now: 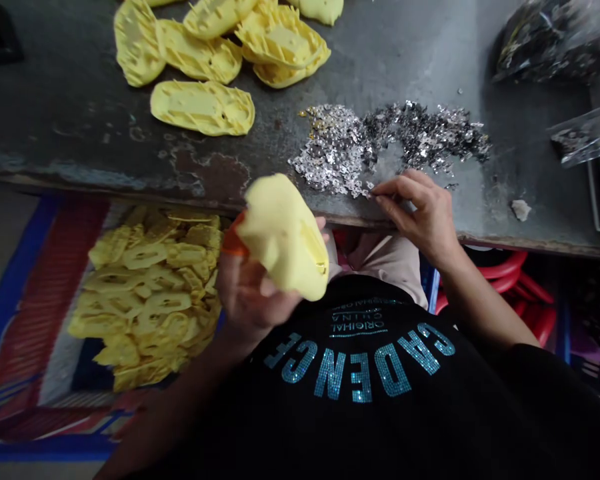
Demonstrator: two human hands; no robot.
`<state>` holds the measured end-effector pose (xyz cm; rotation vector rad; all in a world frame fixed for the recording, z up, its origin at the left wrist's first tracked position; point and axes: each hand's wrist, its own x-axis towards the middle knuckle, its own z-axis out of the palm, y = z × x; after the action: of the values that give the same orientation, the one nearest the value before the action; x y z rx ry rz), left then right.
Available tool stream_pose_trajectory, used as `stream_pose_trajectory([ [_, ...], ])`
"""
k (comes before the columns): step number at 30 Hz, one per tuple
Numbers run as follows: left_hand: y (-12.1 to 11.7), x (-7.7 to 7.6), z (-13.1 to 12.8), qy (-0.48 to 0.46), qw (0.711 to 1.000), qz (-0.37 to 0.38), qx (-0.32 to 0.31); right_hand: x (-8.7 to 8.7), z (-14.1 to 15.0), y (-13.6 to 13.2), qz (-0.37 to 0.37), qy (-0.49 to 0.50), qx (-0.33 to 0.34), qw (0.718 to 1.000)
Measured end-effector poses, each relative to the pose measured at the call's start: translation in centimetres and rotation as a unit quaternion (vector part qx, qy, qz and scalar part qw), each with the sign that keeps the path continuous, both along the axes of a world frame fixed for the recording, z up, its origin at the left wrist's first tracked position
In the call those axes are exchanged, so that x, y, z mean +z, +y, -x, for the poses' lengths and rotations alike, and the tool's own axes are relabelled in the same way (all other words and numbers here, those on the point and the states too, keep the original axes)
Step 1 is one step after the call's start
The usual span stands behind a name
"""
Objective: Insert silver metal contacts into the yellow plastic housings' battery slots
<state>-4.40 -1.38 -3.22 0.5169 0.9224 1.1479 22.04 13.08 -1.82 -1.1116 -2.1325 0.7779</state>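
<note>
My left hand, slightly blurred, is closed around a yellow plastic shell in front of the table edge. The shell has a smooth outer face, and a bit of orange shows beside it near my fingers. At the near rim of a pile of small silvery metal pieces, my right hand has thumb and forefinger pinched together on a small metal piece. Darker metal pieces lie to the right of the silvery ones. Several more yellow shells rest on the table at the upper left.
Below the table at left, a red and blue crate holds many yellow plastic parts. The grey metal table has a worn front edge. Plastic bags of dark pieces lie at the far right. Red stools stand below.
</note>
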Motion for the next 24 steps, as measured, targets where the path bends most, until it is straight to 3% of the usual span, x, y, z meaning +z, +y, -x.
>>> stream_pose_trajectory([
  [2, 0.5, 0.5, -0.9, 0.030, 0.990, -0.065, 0.122, -0.4, 0.0, 1.4, -0.090, -0.138, -0.037, 0.986],
  [3, 0.7, 0.8, -1.4, 0.031, 0.987, -0.069, 0.144, -0.6, 0.1, 1.8, -0.103, -0.187, -0.037, 0.976],
  [5, 0.9, 1.1, -2.2, 0.006, 0.990, -0.037, 0.138, -1.1, 0.5, 2.1, -0.114, -0.238, -0.033, 0.964],
  [9, 0.8, 1.0, -2.8, -0.042, 0.990, 0.008, 0.133, -1.6, 0.6, 1.8, -0.121, -0.238, -0.028, 0.963],
  [12, 0.6, 0.7, -3.1, -0.064, 0.993, 0.028, 0.095, -1.4, -0.1, 1.2, -0.117, -0.197, -0.021, 0.973],
  [16, 1.1, 0.6, -4.2, -0.107, 0.992, 0.034, 0.057, 0.7, -0.9, -0.6, -0.058, -0.003, 0.045, 0.997],
  [20, 1.4, 0.5, -5.2, -0.159, 0.987, 0.037, -0.013, 3.7, -1.5, -2.4, 0.060, 0.112, 0.114, 0.985],
  [24, 1.2, 0.4, -5.6, -0.187, 0.979, 0.045, -0.069, 5.0, -1.9, -3.2, 0.107, 0.148, 0.138, 0.974],
])
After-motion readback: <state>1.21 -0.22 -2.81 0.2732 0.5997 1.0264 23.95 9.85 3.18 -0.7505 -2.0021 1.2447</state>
